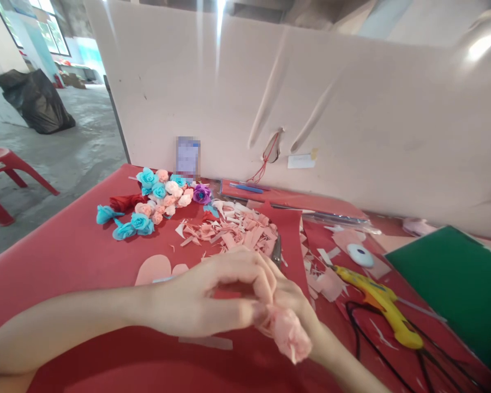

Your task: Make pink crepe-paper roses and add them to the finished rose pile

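My left hand point(216, 297) reaches in from the left, its thumb and bent fingers pinching the base of a pink paper rose point(290, 334). The bloom points down and to the right. Behind it, my right hand point(291, 297) is closed in at the rose's base, its fingertips mostly hidden by my left hand. Just past the hands lies a heap of pink paper scraps point(245, 229). Pink rounded paper petals point(153, 268) lie beyond my left wrist, and a paper strip point(207, 343) lies below my left hand.
Finished blue, pink, red and purple paper flowers point(159, 191) sit at the back left near a blurred phone point(187, 158). To the right are a yellow glue gun point(380, 305) with black cord, a white round tape dispenser point(360, 255) and a green board point(454, 289). A pale panel point(229, 98) stands behind.
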Available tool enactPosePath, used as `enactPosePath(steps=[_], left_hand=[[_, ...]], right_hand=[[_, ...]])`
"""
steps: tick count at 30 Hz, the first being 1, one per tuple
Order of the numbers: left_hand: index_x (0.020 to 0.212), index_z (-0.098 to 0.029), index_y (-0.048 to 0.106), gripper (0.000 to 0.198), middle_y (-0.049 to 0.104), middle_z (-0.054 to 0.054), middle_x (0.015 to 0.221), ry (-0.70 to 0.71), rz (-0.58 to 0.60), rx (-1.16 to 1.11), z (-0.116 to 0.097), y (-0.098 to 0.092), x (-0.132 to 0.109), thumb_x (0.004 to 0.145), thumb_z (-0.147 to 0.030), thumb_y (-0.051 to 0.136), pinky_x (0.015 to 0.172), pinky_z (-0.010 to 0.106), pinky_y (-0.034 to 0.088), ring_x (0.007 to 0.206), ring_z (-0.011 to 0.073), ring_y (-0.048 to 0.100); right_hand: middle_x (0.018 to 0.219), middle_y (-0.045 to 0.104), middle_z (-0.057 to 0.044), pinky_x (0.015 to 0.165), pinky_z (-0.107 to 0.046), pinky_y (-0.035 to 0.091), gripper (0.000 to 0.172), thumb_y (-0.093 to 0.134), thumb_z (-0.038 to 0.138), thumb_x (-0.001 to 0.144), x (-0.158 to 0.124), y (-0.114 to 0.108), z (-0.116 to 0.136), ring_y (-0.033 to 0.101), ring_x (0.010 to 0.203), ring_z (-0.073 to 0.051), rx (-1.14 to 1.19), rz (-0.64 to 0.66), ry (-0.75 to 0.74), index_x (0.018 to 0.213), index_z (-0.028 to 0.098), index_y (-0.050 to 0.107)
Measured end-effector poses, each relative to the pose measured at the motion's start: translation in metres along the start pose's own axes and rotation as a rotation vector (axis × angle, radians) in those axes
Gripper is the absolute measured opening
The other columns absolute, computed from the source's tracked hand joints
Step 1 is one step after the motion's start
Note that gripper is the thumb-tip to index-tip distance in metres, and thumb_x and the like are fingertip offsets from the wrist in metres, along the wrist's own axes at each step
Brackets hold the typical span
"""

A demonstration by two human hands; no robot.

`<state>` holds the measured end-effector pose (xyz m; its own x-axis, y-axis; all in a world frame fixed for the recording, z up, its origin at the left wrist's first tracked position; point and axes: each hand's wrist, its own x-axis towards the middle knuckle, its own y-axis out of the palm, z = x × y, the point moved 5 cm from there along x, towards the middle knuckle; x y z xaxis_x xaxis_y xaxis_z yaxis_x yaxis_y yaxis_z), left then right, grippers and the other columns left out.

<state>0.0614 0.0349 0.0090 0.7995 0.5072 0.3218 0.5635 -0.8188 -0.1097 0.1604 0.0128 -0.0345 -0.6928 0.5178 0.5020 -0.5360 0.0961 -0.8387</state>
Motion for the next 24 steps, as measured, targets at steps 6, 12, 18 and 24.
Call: enactPosePath(steps=[6, 12, 18, 24], left_hand=[[0.063, -0.018, 0.042, 0.017, 0.047, 0.0, 0.071, 0.155, -0.053, 0.247, -0.012, 0.0, -0.003, 0.068, -0.002, 0.048, 0.076, 0.025, 0.041, 0.074, 0.0112, 0.047], [0.073, -0.015, 0.051, 0.011, 0.059, 0.0, 0.067, 0.199, -0.016, 0.431, -0.021, 0.0, -0.007, 0.067, -0.006, 0.051, 0.085, 0.03, 0.039, 0.068, 0.0109, 0.05], [0.075, -0.016, 0.054, 0.015, 0.064, -0.001, 0.071, 0.245, -0.008, 0.531, -0.024, 0.0, -0.01, 0.068, -0.002, 0.054, 0.087, 0.029, 0.039, 0.07, 0.0094, 0.053], [0.073, -0.016, 0.057, 0.012, 0.063, -0.002, 0.068, 0.266, -0.017, 0.638, -0.025, -0.001, -0.009, 0.07, -0.004, 0.057, 0.085, 0.029, 0.039, 0.072, 0.0103, 0.05]], right_hand=[[0.066, 0.059, 0.001, 0.07, -0.026, 0.042, 0.028, 0.032, 0.017, 0.093, 0.005, -0.024, 0.004, 0.047, 0.084, -0.014, 0.156, -0.228, -0.087, 0.072, 0.019, 0.05], [0.069, 0.063, -0.001, 0.075, -0.03, 0.04, 0.026, 0.035, 0.02, 0.093, 0.003, -0.028, 0.007, 0.047, 0.09, -0.016, 0.013, -0.205, -0.119, 0.075, 0.017, 0.053], [0.079, 0.067, -0.005, 0.077, -0.033, 0.039, 0.027, 0.033, 0.018, 0.094, 0.0, -0.032, 0.005, 0.05, 0.092, -0.019, -0.145, -0.199, -0.138, 0.078, 0.015, 0.056], [0.084, 0.069, -0.005, 0.08, -0.032, 0.038, 0.023, 0.037, 0.013, 0.092, 0.002, -0.038, 0.009, 0.051, 0.094, -0.018, -0.26, -0.199, -0.162, 0.083, 0.014, 0.058]])
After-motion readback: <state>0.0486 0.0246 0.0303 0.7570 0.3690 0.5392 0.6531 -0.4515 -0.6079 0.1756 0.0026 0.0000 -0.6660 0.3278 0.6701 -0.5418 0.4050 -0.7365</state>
